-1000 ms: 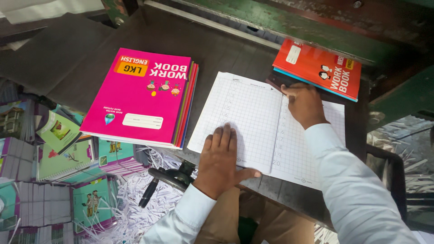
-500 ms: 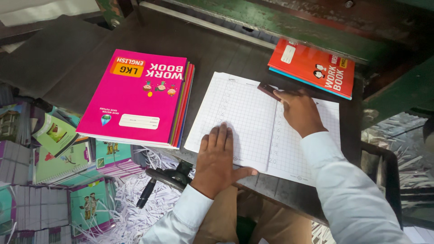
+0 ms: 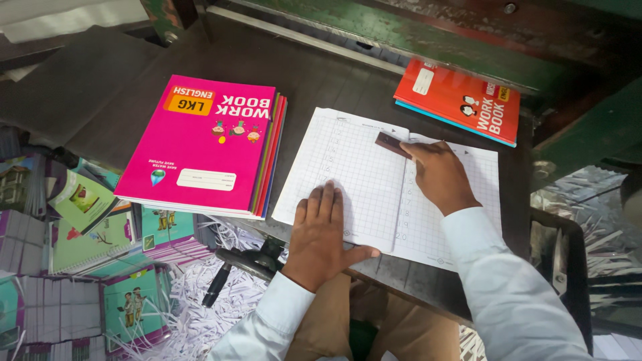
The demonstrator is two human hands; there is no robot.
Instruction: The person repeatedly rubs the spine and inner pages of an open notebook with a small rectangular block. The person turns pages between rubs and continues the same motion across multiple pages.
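Brown block (image 3: 392, 144) pinched in right hand (image 3: 438, 175) grip atop open gridded book (image 3: 361, 174).

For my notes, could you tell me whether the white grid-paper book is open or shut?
Open: the white grid-paper book lies spread flat, both pages showing.

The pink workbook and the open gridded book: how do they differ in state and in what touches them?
The pink workbook is closed, on top of a stack; the open gridded book lies spread as a single book. No hand touches the pink workbook; the left hand presses flat on the gridded book, and the right hand holds a small dark block on it. Both rest on the dark table.
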